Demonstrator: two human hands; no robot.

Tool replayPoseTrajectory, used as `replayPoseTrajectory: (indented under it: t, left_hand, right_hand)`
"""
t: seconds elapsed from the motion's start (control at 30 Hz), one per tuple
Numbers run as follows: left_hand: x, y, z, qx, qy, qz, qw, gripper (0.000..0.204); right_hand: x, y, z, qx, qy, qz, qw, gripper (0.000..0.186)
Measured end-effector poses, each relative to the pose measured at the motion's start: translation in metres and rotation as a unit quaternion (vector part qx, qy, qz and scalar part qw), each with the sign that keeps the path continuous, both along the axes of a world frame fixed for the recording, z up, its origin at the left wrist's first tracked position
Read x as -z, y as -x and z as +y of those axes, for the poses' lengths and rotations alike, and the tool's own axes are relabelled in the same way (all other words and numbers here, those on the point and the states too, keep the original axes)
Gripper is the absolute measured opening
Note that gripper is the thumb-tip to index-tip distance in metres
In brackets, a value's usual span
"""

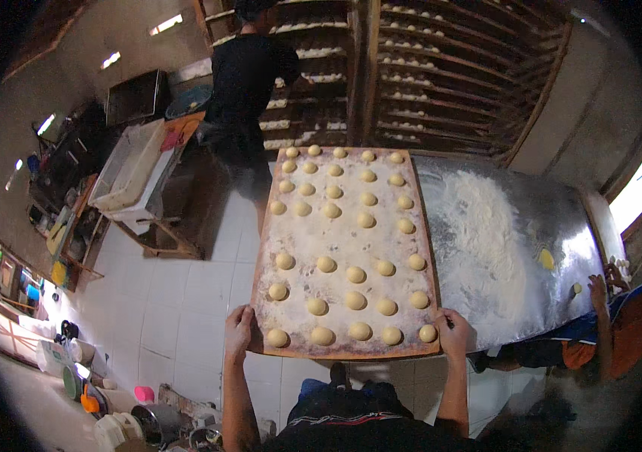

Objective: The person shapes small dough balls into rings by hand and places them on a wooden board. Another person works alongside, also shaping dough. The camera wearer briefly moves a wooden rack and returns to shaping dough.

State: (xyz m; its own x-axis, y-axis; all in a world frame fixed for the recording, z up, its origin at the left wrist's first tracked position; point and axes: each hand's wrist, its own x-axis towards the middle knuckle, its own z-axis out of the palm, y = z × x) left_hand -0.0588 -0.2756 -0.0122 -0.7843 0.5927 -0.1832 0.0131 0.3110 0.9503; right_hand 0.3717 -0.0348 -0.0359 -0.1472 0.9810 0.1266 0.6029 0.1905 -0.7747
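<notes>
A floured wooden board (313, 241) stretches out in front of me, dotted with rows of round dough balls (355, 300). A bare floury band runs across its middle. My left hand (239, 328) is closed around the near left corner, thumb on top. At the near right corner my right hand (452, 331) grips the board's edge in the same way. The far end of the board reaches toward the racks, and its right side overlaps or borders the metal table; whether it rests there I cannot tell.
A metal table (562, 211) strewn with flour stands right, with another person's hand (599, 292) at its far right. Tall racks (441, 79) hold boards of dough balls. A person in dark clothes (245, 83) stands before them. Left are a plastic tub (126, 169) and, below, pots (157, 423).
</notes>
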Motion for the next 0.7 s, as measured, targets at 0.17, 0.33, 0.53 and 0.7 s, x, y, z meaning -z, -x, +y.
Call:
replayPoseTrajectory:
  t: [0.17,0.33,0.53,0.7]
  left_hand:
    - [-0.009,-0.014,-0.016,-0.141,-0.033,0.009,0.989,0.030]
    - [-0.013,-0.049,-0.032,-0.250,-0.076,0.028,0.965,0.024]
    - [-0.019,-0.105,-0.052,-0.302,-0.094,0.034,0.948,0.021]
    - [-0.010,-0.149,-0.078,-0.307,-0.100,-0.002,0.946,0.020]
  right_hand:
    - [-0.008,-0.048,0.011,0.160,-0.131,-0.052,0.977,0.018]
    - [-0.014,-0.070,0.011,0.165,-0.219,-0.135,0.952,0.016]
    - [-0.015,-0.073,0.009,0.179,-0.164,-0.193,0.951,0.022]
    - [-0.017,-0.074,0.007,0.168,-0.135,-0.150,0.965,0.022]
